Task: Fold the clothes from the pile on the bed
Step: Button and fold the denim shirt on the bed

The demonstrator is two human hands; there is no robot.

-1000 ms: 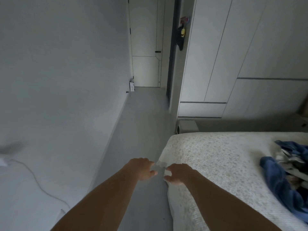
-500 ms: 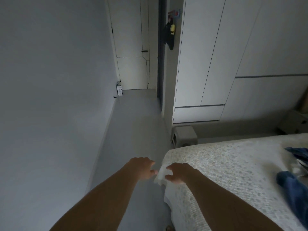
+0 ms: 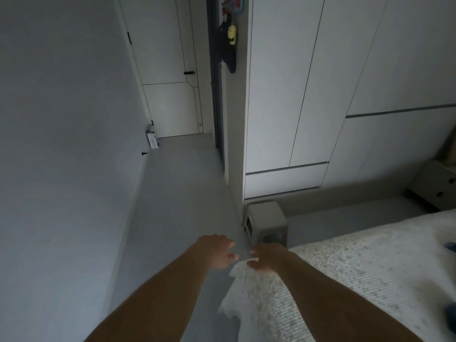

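View swung left: blue clothes pile [image 3: 450, 245] now nearly out of shot, bedspread corner [image 3: 238, 269] lifted w/ both hands.

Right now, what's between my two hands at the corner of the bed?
In the head view, only bare grey floor shows in the gap between the left hand and the right hand; the bedspread corner lies just below it.

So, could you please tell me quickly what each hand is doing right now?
Left hand: fingers curled, whether it holds anything cannot be told.
Right hand: fingers curled at the bedspread corner, grip unclear.
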